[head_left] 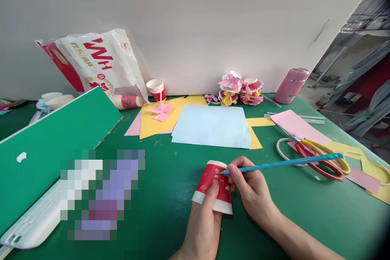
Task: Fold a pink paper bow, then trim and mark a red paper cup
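Observation:
A red paper cup (208, 176) with white bands and gold print is held upside down or tilted over my left hand (203, 219); the fingers are hidden behind or inside it, and the thumb presses on its front. My right hand (250, 187) pinches a long blue pencil (283, 163) near its point. The tip touches or nearly touches the cup's printed side. Beyond the hands lies a light blue paper sheet (211, 126).
Scissors (323, 158) lie at right on pink and yellow paper strips. A pink bottle (291, 86), decorated cups (251, 91), stacked paper cups (156, 89) and a plastic bag (97, 63) stand along the partition. A green board (67, 130) leans at left.

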Action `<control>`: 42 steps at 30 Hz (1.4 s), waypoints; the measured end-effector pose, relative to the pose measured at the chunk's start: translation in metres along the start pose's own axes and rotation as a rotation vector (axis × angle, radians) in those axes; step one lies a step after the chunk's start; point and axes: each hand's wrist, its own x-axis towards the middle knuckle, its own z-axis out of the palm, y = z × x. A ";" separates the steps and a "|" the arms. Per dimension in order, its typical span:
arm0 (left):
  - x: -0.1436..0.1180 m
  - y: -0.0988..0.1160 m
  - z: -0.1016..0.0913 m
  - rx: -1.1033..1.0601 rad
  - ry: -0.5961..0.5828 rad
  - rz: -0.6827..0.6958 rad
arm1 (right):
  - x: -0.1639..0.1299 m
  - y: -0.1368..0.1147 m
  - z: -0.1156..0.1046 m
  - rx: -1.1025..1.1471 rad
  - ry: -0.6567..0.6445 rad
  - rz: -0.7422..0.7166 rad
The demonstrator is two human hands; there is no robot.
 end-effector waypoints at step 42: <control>0.003 0.002 -0.001 -0.074 0.054 -0.054 | -0.002 -0.007 0.000 -0.475 -0.027 -0.214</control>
